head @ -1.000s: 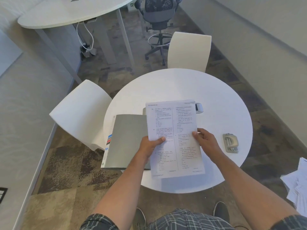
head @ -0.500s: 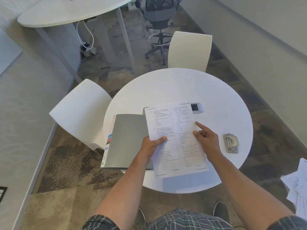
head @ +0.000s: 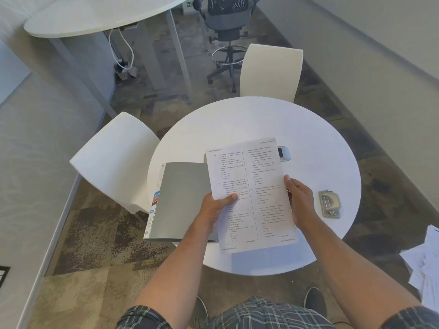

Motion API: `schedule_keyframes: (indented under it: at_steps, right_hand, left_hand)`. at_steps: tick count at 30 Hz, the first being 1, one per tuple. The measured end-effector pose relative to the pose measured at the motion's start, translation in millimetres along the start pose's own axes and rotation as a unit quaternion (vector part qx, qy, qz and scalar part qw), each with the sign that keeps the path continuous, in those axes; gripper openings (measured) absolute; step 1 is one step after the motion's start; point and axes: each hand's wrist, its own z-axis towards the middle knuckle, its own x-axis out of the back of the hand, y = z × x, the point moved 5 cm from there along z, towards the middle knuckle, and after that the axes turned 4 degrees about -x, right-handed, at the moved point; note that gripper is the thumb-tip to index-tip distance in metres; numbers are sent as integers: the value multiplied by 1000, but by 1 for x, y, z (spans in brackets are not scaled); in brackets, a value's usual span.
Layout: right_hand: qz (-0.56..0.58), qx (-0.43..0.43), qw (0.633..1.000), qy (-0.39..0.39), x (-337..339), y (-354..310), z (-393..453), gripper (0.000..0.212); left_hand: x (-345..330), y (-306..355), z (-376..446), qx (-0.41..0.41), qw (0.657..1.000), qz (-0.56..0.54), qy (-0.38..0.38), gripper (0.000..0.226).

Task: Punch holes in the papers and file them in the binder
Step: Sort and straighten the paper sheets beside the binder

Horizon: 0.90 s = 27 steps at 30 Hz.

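Note:
I hold a printed sheet of paper (head: 249, 176) above the round white table (head: 308, 143). My left hand (head: 215, 210) pinches its left edge with the thumb on top. My right hand (head: 300, 200) grips its right edge. A closed grey binder (head: 180, 198) lies flat on the table's left side, partly under the paper and my left hand. A grey metal hole punch (head: 329, 204) sits on the table to the right of my right hand.
A small white device (head: 284, 153) lies on the table behind the paper. White chairs stand at the left (head: 111, 157) and far side (head: 270, 70). Loose papers (head: 425, 257) lie at the right edge of view. A second table (head: 95, 17) and an office chair (head: 225, 27) are farther back.
My right hand, which had opened its fingers over the sheet half a second ago, has closed on the paper's right edge again. The sheet has tilted slightly.

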Motion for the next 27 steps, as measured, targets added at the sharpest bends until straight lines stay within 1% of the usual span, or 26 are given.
schedule_keyframes:
  at_steps: [2, 6, 11, 18, 22, 24, 25, 27]
  right_hand:
    - [11, -1, 1000, -10, 1, 1, 3, 36]
    - [27, -28, 999, -25, 2, 6, 8, 36]
    - [9, -29, 999, -35, 1, 5, 8, 32]
    - [-19, -17, 1000, -18, 4, 3, 7, 30]
    - [-40, 5, 999, 0, 5, 2, 4, 34]
    - [-49, 9, 999, 10, 4, 2, 4, 29]
    - [-70, 11, 997, 17, 4, 3, 6, 30]
    - [-179, 26, 983, 42, 1, 5, 9, 42]
  left_hand:
    - [1, 1, -1, -1, 1000, -11, -1, 41]
    - [3, 0, -1, -1, 1000, -17, -3, 44]
    - [3, 2, -1, -5, 1000, -4, 6, 42]
    - [3, 0, 0, -1, 1000, 1, 22, 40]
    - [2, 0, 0, -2, 1000, -4, 20, 38]
    - [1, 0, -1, -5, 1000, -4, 17, 36]
    - [1, 0, -1, -6, 1000, -1, 19, 36]
    - [2, 0, -1, -9, 999, 18, 35, 35]
